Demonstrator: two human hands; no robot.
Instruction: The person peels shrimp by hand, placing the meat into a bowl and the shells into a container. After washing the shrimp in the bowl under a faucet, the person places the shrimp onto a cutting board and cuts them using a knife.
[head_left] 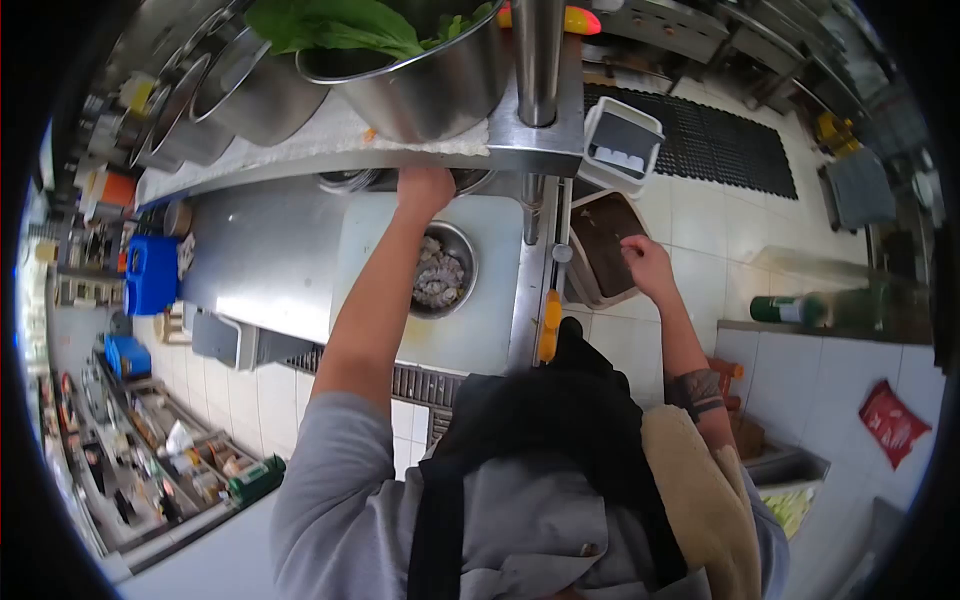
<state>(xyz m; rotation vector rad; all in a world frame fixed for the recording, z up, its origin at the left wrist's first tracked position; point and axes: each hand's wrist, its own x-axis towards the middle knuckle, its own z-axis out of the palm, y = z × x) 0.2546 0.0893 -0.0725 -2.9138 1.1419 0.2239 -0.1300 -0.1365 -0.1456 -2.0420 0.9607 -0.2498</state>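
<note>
My left hand (426, 187) reaches in beneath the steel shelf edge; its fingers are hidden there, beside round metal containers (347, 180) that show only in part. Just below that forearm, a steel bowl (474, 262) stands on a white cutting board (497, 303). Greyish-white pieces, looking like raw peeled shrimp (438, 277), lie in the bowl. Off to the right, my right hand (650, 266) hangs above the floor side of the counter, near a brown-lined bin (602, 238). Its fingers are curled in, with nothing visible in them.
Overhead, a shelf (400, 160) carries a steel pot (420, 95) with green leaves (340, 27) and more steel pots. A steel post (540, 65) rises at the counter's right corner. A yellow handle (549, 325) hangs by the counter edge. A blue jug (152, 275) stands left.
</note>
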